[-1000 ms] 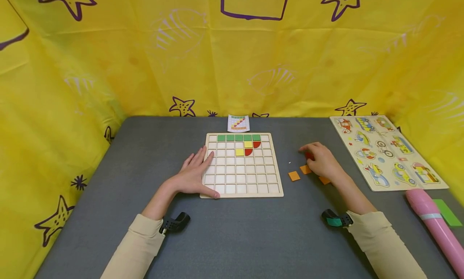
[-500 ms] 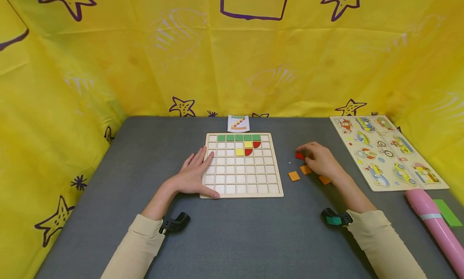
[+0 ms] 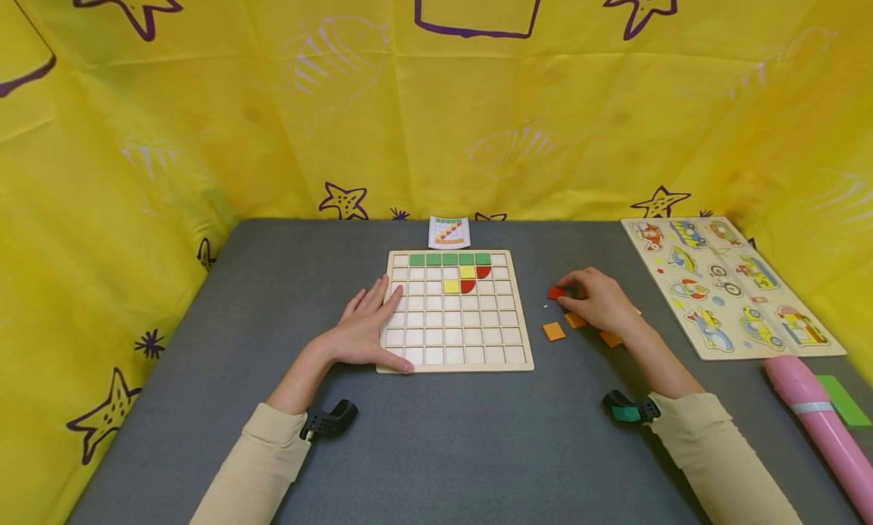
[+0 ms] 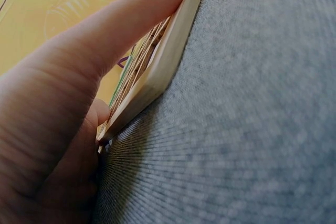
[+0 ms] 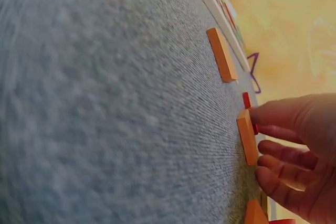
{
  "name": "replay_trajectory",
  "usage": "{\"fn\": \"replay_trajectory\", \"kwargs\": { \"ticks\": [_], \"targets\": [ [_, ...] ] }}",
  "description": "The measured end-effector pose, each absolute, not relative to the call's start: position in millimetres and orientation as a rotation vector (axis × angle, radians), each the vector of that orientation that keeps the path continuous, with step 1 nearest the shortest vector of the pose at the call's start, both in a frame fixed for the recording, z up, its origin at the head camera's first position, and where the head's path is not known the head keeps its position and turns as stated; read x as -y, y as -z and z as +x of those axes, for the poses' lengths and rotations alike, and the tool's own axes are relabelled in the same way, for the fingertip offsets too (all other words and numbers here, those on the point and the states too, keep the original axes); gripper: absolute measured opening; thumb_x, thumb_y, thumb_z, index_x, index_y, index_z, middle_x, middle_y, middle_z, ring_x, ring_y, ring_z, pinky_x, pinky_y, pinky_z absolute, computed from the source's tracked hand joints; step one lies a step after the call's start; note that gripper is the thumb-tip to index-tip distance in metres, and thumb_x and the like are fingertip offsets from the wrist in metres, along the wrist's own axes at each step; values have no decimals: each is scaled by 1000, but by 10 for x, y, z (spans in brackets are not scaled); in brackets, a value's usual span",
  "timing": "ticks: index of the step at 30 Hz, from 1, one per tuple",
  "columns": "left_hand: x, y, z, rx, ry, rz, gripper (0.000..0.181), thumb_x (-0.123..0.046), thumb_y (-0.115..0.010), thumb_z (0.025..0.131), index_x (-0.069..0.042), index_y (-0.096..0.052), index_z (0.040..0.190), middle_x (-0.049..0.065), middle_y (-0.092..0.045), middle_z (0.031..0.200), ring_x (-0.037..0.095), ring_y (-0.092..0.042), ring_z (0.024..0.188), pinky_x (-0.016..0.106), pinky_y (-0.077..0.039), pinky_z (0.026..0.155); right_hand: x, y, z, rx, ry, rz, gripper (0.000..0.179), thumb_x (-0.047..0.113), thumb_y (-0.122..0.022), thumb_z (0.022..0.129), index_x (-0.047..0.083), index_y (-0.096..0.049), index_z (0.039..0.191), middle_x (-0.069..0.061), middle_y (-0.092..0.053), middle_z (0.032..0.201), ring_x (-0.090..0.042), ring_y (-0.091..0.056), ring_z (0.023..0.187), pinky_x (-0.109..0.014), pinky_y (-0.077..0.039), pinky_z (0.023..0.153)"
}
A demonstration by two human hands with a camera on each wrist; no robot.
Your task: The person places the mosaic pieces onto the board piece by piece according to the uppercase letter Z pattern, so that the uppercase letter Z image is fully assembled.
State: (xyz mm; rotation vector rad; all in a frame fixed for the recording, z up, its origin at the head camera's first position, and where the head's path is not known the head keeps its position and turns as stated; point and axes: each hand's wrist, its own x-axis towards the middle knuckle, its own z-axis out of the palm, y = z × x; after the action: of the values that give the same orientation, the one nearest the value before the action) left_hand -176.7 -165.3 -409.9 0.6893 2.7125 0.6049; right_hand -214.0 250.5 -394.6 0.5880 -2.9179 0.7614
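In the head view my left hand (image 3: 364, 329) lies spread over the left side of a wooden grid board (image 3: 445, 364). Its thumb rests on the near edge, as the left wrist view also shows. Green squares, yellow squares and red quarter-circles fill some cells near the top. To the right of the board my right hand (image 3: 600, 301) pinches a small red tile (image 3: 555, 292) between thumb and forefinger, low over the table. In the right wrist view the thumb partly hides the red tile (image 5: 247, 98). Close by lie orange square tiles (image 3: 553, 331), some partly under the hand.
A small pattern card (image 3: 449, 233) lies behind the board. To the right are a wooden vehicle puzzle (image 3: 733, 286), a pink cylindrical object (image 3: 818, 426) and a green flat piece (image 3: 844, 401). A yellow printed cloth (image 3: 436, 116) hangs around the grey table (image 3: 450, 449).
The red tile has shifted left from under my right hand and shows more now. The right fingers have moved slightly left with it. My left hand has stayed still on the board.
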Motion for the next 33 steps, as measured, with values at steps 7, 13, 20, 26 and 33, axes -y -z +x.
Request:
{"fn": "replay_trajectory", "kwargs": {
  "ticks": [7,13,20,26,33],
  "targets": [
    [1651,4090,-1763,-2716,-603,687,133,-71,-76,64,-6,-5,157,17,12,161,29,11,148,52,3,114,-2459,3975,-2163,2877,-751,646,24,11,-74,86,-2,-70,106,-16,-62,92,-24,-52,71,-38,-41,66],
    [1638,4088,-1767,-2716,-581,677,134,-72,-76,64,-7,-5,157,16,12,161,28,11,148,52,3,114,-2367,3990,-2202,2889,-774,590,23,16,-76,86,0,-70,102,-9,-64,82,-18,-50,66,-35,-40,62],
    [1642,4087,-1769,-2714,-577,676,133,-71,-76,64,-8,-5,157,17,13,161,28,12,148,52,3,114,-1939,3929,-2193,2907,-940,659,25,22,-76,86,4,-70,102,-4,-66,86,-17,-54,68,-32,-44,62],
    [1650,4089,-1771,-2714,-583,683,133,-71,-76,64,-7,-5,157,17,13,161,27,12,148,52,3,114,-1501,3918,-2192,2873,-996,859,22,20,-76,86,6,-71,102,-2,-66,88,-18,-56,76,-32,-46,68],
    [1646,4085,-1760,-2715,-579,682,132,-71,-75,65,-7,-5,157,17,13,161,27,12,148,52,3,114,-1169,3922,-2244,2853,-902,1077,24,16,-74,88,5,-70,108,-5,-65,99,-19,-58,89,-34,-49,79]
  ]
}}
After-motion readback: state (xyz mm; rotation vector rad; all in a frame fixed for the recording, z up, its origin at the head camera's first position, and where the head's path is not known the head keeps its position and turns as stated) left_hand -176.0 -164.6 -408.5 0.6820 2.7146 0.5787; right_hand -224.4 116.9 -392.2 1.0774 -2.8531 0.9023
